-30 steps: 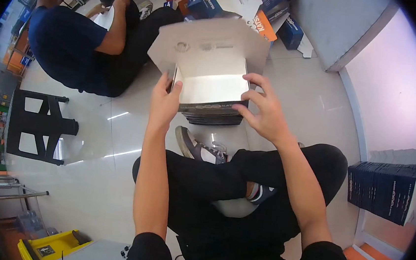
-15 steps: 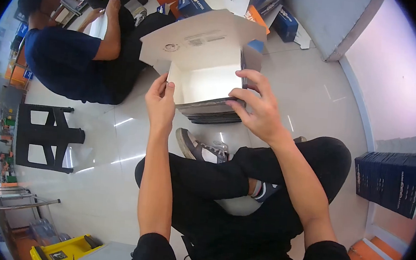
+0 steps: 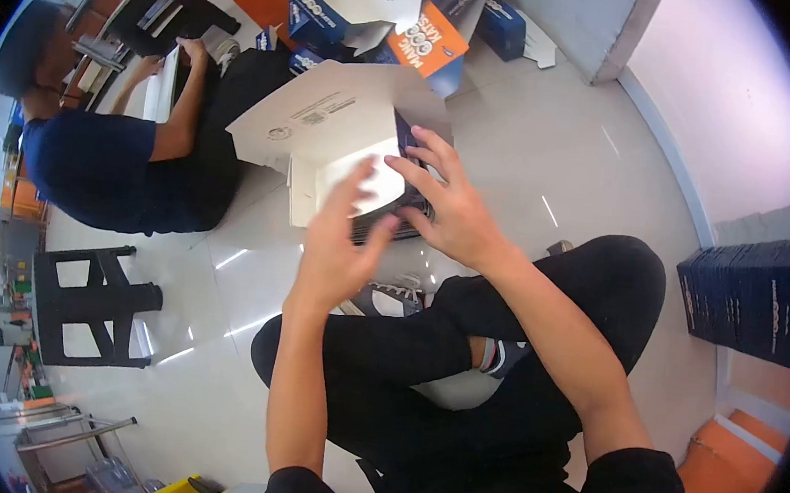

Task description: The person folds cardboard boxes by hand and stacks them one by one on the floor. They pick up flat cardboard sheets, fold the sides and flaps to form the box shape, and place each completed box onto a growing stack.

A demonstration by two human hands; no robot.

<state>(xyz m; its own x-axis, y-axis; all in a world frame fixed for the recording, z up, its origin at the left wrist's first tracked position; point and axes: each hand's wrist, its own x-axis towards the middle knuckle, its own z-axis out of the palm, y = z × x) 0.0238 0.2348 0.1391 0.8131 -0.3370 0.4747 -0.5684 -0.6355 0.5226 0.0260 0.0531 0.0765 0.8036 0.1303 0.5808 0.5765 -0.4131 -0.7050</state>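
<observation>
Head camera view, looking down past a person's crossed legs in black trousers on a shiny pale tiled floor; we see an open carton in front of the legs, just above the middle of the view, its white inside facing up and its broad lid flap raised at the far side, with small printing on it; beneath its near edge we make out a dark layered stack, partly hidden; the left hand is blurred, its fingers and thumb spread apart over the near part of the carton; the right hand is at the carton's right side, fingers bent and thumb by the near right corner, though we cannot tell whether it clamps that side or only rests there; the two hands are near each other but apart; beyond the carton we find a pile of blue and orange boxes, one orange face lettered MANG KATS and one blue box with its white lid open; to the left we see another person in a dark blue shirt, sitting on the floor and holding a flat white and dark piece; nearer us on that side is a black stool, well apart from the carton; at the far right we note a stack of dark blue flattened cartons beside the pale wall.
</observation>
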